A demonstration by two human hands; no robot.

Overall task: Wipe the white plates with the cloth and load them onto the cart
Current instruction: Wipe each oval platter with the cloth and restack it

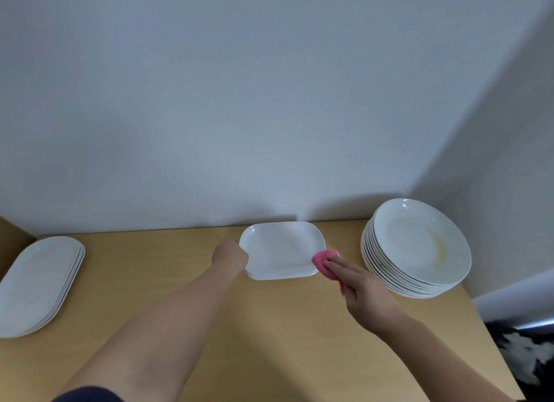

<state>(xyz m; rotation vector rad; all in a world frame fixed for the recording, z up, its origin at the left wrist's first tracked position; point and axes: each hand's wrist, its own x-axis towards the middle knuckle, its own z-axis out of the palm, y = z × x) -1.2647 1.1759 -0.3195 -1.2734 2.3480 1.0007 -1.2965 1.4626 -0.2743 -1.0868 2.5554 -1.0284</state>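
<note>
A white rounded-rectangular plate [281, 249] lies at the back middle of the wooden table [209, 296], near the wall. My left hand [232, 256] grips its left edge, fingers hidden behind the hand. My right hand [356, 281] holds a pink cloth [323, 262] under straight fingers at the plate's right front corner. A tall stack of round white plates [416, 249] stands to the right; the top one has a yellowish smear. A short stack of oval white plates [39, 284] lies at the far left. No cart is in view.
A pale wall runs right behind the table, with a corner at the right. The table's right edge drops off beside the round stack; a dark patterned thing [527, 353] lies on the floor there. A brown surface [12, 240] shows at the far left.
</note>
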